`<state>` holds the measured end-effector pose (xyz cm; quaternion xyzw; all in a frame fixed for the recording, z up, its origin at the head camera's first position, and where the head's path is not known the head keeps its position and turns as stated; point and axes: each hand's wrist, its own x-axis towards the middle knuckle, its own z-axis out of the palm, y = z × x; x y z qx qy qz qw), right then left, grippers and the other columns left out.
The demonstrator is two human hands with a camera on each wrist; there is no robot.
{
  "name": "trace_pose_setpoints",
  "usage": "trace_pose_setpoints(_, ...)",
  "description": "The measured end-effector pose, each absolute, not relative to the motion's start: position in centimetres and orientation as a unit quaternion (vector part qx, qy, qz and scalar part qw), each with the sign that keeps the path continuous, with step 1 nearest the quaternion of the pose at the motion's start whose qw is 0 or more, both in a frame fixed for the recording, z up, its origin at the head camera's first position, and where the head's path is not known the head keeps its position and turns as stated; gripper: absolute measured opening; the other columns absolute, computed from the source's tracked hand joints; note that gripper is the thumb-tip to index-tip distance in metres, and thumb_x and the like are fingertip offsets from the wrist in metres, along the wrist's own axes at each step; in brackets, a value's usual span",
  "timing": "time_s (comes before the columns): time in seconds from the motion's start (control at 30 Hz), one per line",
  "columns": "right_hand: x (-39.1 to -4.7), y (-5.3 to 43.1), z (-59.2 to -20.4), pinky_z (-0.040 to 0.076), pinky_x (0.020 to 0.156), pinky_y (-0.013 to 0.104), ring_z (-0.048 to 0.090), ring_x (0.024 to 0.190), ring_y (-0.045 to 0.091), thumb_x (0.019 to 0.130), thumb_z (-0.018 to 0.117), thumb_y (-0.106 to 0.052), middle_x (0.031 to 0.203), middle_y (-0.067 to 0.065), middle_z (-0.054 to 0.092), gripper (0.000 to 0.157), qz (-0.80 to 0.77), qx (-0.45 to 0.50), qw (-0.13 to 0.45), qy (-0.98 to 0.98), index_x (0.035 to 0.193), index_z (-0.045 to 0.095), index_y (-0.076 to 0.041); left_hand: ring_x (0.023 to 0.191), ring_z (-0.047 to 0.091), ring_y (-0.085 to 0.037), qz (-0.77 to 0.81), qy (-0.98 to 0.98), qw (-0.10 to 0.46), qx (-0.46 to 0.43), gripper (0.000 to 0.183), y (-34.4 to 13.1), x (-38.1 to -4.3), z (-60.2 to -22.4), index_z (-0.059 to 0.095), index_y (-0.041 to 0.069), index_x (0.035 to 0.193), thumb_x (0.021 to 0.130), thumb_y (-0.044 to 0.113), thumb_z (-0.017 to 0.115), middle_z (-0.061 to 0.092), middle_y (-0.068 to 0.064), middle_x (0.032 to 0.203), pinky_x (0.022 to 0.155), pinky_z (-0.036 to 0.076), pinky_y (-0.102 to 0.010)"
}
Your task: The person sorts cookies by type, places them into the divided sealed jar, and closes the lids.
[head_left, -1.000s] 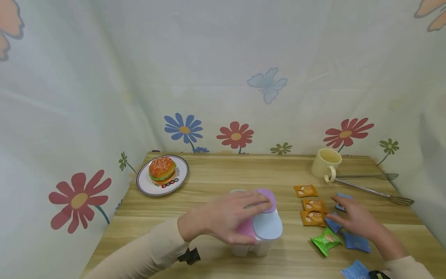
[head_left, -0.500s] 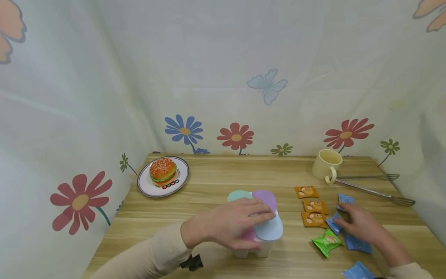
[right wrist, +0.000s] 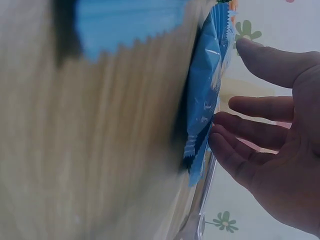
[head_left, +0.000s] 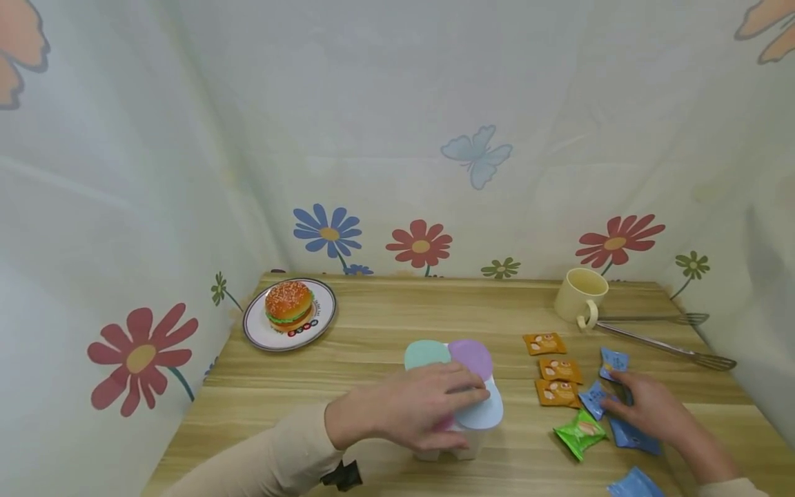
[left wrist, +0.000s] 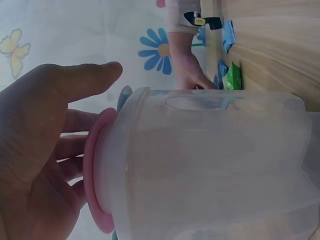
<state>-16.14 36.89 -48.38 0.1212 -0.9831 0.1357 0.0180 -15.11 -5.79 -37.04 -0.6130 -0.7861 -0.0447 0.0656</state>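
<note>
A translucent container (left wrist: pixel 215 155) with rounded pastel lids stands at the front middle of the table. My left hand (head_left: pixel 413 407) lies across its top, fingers spread over the pink and blue lids; the teal lid (head_left: pixel 426 353) and purple lid (head_left: pixel 470 359) show beyond it. In the left wrist view the thumb sticks out straight, beside the pink lid (left wrist: pixel 92 170). Over at the right, my right hand (head_left: pixel 655 412) is low over small blue packets (head_left: pixel 613 362), its fingertips at them. The right wrist view shows loosely bent fingers against a blue packet (right wrist: pixel 205 90), with the thumb apart.
Several orange packets (head_left: pixel 544 343) and a green packet (head_left: pixel 580 433) lie between the container and my right hand. Another blue packet (head_left: pixel 635 483) is near the front edge. Behind stand a yellow mug (head_left: pixel 579 295) and whisks (head_left: pixel 664 341). A burger (head_left: pixel 289 305) sits on a plate (head_left: pixel 254 331).
My right hand has drawn back slightly toward me and right, uncovering more of the blue packets. My left hand has shifted slightly nearer, so the teal lid shows more.
</note>
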Motion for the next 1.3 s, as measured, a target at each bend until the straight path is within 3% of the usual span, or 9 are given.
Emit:
trace_pose_setpoints(0.17,-16.1,37.3,-48.4,0.049,0.083,0.061,0.06,0.098,0.051,0.078,0.079,-0.032,0.106,0.033,0.064,0.06,0.137,0.128,0.016,-0.982,0.113,0.061,0.014,0.122,0.049,-0.013,-0.048,-0.783,0.072,-0.616,0.058,-5.6,-15.1,-37.3,0.054,0.01,0.135,0.093,0.049,0.058,0.056,-0.003,0.132,0.109,0.037,-0.023)
trace_pose_setpoints(0.33,-16.0,37.3,-48.8,0.052,0.077,0.054,0.065,0.087,0.038,0.071,0.084,-0.031,0.094,0.017,0.069,0.056,0.137,0.15,0.021,-0.979,0.105,0.066,0.009,0.118,0.05,-0.012,-0.046,-0.784,0.08,-0.614,0.053,-5.5,-15.1,-37.5,0.058,0.011,0.131,0.093,0.048,0.058,0.056,-0.002,0.128,0.105,0.039,-0.021)
trace_pose_setpoints(0.63,-16.2,37.2,-48.9,0.052,0.067,0.04,0.062,0.077,0.021,0.071,0.084,-0.03,0.085,0.002,0.066,0.043,0.136,0.145,-0.011,-0.98,0.098,0.069,0.0,0.116,0.051,-0.011,-0.044,-0.789,0.091,-0.607,0.043,-5.2,-14.9,-37.7,0.063,0.011,0.124,0.095,0.042,0.058,0.058,0.0,0.124,0.102,0.041,-0.019)
trace_pose_setpoints(0.77,-16.1,37.1,-49.0,0.05,0.063,0.035,0.059,0.074,0.016,0.071,0.084,-0.031,0.081,-0.001,0.064,0.043,0.134,0.142,-0.006,-0.981,0.097,0.07,-0.001,0.116,0.051,-0.01,-0.046,-0.794,0.088,-0.599,0.041,-5.1,-14.9,-37.8,0.065,0.012,0.123,0.095,0.042,0.058,0.058,0.0,0.124,0.102,0.041,-0.018)
trace_pose_setpoints(1.07,-16.2,37.0,-49.0,0.05,0.064,0.035,0.059,0.074,0.014,0.071,0.084,-0.029,0.082,-0.001,0.065,0.047,0.139,0.131,-0.025,-0.981,0.101,0.069,0.003,0.111,0.053,-0.01,-0.038,-0.791,0.125,-0.598,0.038,-4.7,-14.5,-38.1,0.067,0.012,0.119,0.092,0.039,0.062,0.06,0.001,0.12,0.097,0.044,-0.018)
trace_pose_setpoints(1.3,-16.7,36.6,-49.0,0.042,0.06,0.029,0.047,0.07,0.008,0.07,0.084,-0.034,0.078,-0.006,0.057,0.049,0.139,0.149,-0.022,-0.979,0.101,0.069,0.0,0.109,0.056,-0.009,-0.027,-0.788,0.147,-0.598,0.037,-4.6,-14.5,-38.1,0.069,0.012,0.116,0.091,0.038,0.061,0.063,0.002,0.116,0.096,0.045,-0.018)
